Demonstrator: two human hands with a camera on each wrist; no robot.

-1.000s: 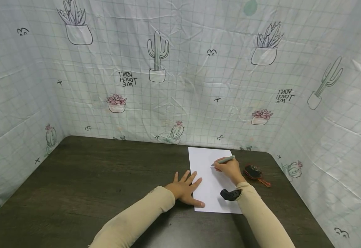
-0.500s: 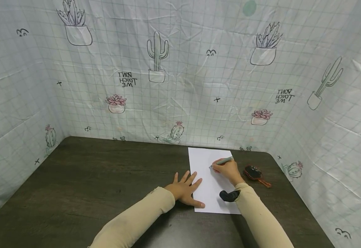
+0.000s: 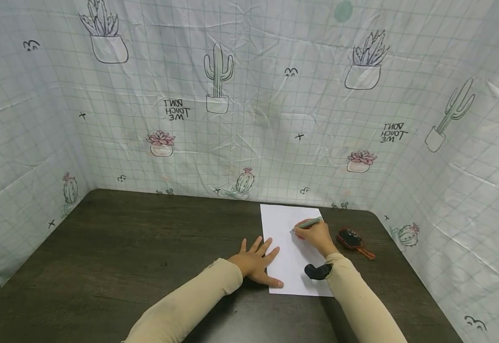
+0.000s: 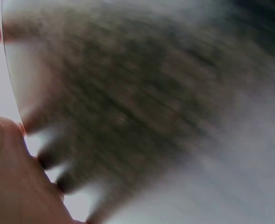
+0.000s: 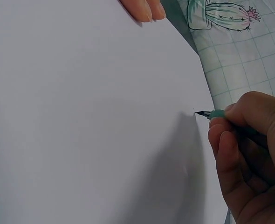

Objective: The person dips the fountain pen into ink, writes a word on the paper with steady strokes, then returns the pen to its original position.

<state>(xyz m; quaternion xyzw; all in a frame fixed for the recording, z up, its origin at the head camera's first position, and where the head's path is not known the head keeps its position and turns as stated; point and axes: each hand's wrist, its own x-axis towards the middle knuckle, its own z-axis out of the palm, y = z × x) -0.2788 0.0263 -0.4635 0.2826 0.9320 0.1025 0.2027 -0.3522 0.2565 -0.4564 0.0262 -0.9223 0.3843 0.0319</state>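
Observation:
A white sheet of paper [image 3: 283,267] lies on the dark wooden table, upright to the person. My left hand [image 3: 255,264] rests flat across its left edge with fingers spread and the thumb on the sheet. In the left wrist view, part of the left palm [image 4: 16,182] shows at the edge; the rest is blurred. My right hand [image 3: 315,237] pinches a green fountain pen [image 3: 310,222] over the upper right of the paper. The right wrist view has its dark nib at the paper, beside a very short mark, with the right-hand fingers [image 5: 228,161] curled around the barrel.
Right of the paper lies a handled oval object [image 3: 352,239], orange-brown with a dark face, perhaps a hairbrush. The dark table [image 3: 159,233] extends widely to the left. Cactus-print cloth [image 3: 275,105] hangs behind and along both sides. A black device [image 3: 318,271] sits on the right wrist.
Between the first and second frames, my right hand and the pen shifted slightly left and toward me; since then they have barely moved. My left hand stays in place.

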